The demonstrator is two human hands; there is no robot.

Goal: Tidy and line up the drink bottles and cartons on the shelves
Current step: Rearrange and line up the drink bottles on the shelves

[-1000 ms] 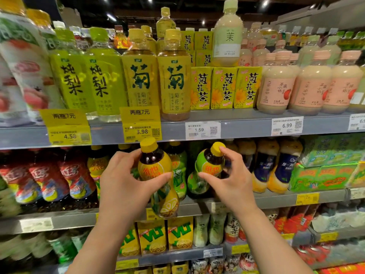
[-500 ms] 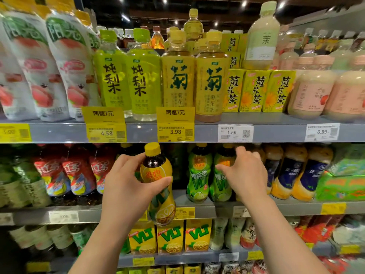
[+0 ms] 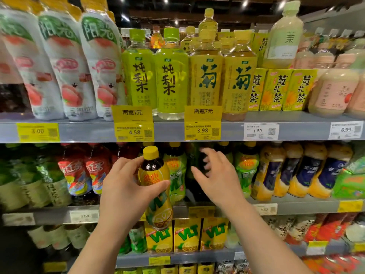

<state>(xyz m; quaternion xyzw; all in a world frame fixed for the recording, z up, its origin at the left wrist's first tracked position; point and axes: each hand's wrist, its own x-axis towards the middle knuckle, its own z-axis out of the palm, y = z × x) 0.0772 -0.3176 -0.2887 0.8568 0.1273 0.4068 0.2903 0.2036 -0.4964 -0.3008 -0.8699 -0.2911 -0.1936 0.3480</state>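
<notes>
Step in hand: the person is tidying the middle shelf (image 3: 296, 206); one bottle is out of the row and a place for it is being prepared.
Left hand: the left hand (image 3: 126, 186) holds the yellow lemon tea bottle (image 3: 156, 186) in front of the shelf; thumb and fingers (image 3: 158, 184) are curled round its middle, below the yellow cap.
Where the bottle is: it is upright with a small tilt, in the air before the shelf edge, and it does not stand on anything.
Right hand: the right hand (image 3: 219, 177) reaches into the dark gap (image 3: 195, 175) in the row; the fingers are spread and loose, a little blurred, and they hold nothing.
Neighbours of the gap: a green-label bottle (image 3: 176, 171) stands just left of it, behind the held bottle, and another green-label bottle (image 3: 245, 169) stands to the right.
Further right: orange bottles with dark blue labels (image 3: 296, 171) stand in a row.
Below: yellow lemon tea cartons (image 3: 187, 234) stand side by side on the lower shelf.
My judgement of the next move: probably the right hand needs to push or straighten the bottles near the gap, then the left hand sets the yellow bottle into a free place, label to the front.
What it calls for: enough room under the upper shelf for the cap, and care not to knock the green bottle beside it.
</notes>
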